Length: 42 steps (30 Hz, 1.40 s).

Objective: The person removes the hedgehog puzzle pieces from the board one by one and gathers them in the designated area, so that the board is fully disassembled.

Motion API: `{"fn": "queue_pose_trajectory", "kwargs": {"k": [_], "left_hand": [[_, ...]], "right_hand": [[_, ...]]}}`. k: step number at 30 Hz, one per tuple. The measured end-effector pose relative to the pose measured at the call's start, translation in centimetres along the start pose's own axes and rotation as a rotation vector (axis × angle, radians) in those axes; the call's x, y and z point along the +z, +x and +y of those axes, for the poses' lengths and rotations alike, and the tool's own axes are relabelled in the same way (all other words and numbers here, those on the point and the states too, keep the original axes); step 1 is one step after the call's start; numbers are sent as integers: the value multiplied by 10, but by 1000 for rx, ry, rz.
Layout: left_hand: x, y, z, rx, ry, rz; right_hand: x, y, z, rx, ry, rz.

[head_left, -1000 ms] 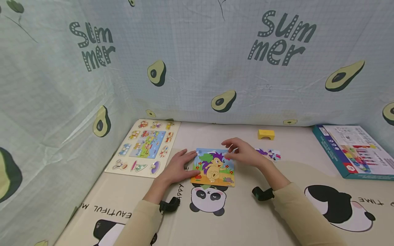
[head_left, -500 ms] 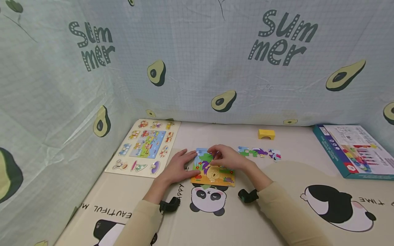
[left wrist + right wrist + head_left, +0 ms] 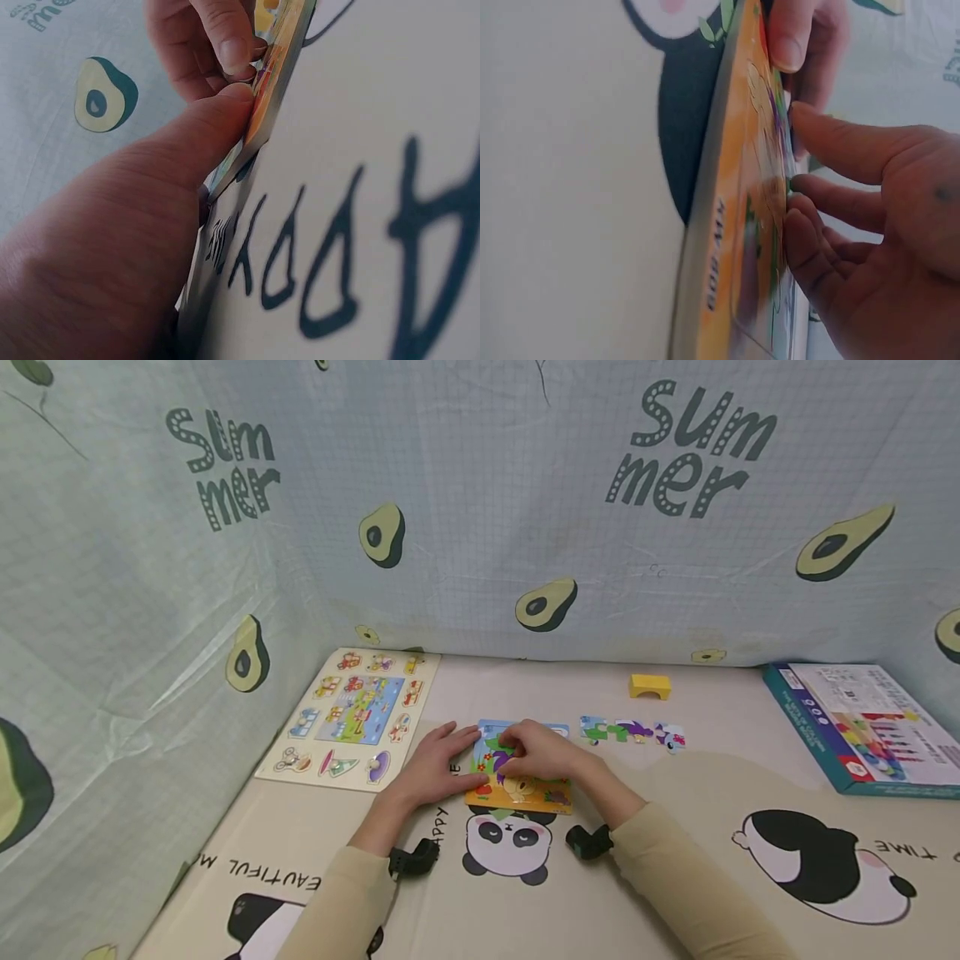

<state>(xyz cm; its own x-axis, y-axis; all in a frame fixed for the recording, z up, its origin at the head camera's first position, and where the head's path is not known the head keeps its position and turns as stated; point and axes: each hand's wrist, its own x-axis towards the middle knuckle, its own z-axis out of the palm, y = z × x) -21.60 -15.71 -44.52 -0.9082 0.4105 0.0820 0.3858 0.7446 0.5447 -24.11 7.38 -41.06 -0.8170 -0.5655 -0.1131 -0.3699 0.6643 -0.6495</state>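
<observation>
A jigsaw puzzle board point(image 3: 554, 801) with a hedgehog picture lies on the printed tabletop, partly covered by both hands. My left hand point(image 3: 429, 770) rests at its left side, fingers extended and thumb over the lower left edge. Above the picture's middle, my right hand point(image 3: 547, 752) has bent fingers. In the right wrist view its fingertips point(image 3: 801, 229) touch the picture surface, with thumb and fingers apart. Whether a piece is pinched between them is hidden. Puzzle pieces lie in a row right of the board: a green one point(image 3: 594, 727), a purple one point(image 3: 634, 730) and one showing an eye point(image 3: 670, 738).
A knob puzzle board point(image 3: 315, 777) lies at the left. A yellow arch block point(image 3: 649, 686) stands behind the loose pieces. At the far right is a blue-green box point(image 3: 810, 743). Patterned cloth point(image 3: 465, 485) hangs behind and at the left side.
My right hand has moved left from the board's upper right corner to its middle and lowered onto the picture, uncovering the row of loose pieces. My left hand stays put.
</observation>
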Motion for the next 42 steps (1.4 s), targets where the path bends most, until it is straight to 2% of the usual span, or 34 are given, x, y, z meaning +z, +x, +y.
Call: {"fn": "queue_pose_trajectory", "kwargs": {"k": [8, 12, 21, 32, 42], "left_hand": [[-1, 0, -1, 10, 0, 4], [0, 0, 0, 15, -5, 4], [-1, 0, 1, 11, -2, 6], [-1, 0, 1, 5, -20, 5], [-1, 0, 2, -2, -18, 1]], "right_hand": [[8, 0, -11, 89, -29, 31], [10, -1, -11, 85, -20, 51], [8, -1, -7, 84, 158, 108], [11, -1, -4, 46, 193, 138], [8, -3, -4, 51, 217, 199]]}}
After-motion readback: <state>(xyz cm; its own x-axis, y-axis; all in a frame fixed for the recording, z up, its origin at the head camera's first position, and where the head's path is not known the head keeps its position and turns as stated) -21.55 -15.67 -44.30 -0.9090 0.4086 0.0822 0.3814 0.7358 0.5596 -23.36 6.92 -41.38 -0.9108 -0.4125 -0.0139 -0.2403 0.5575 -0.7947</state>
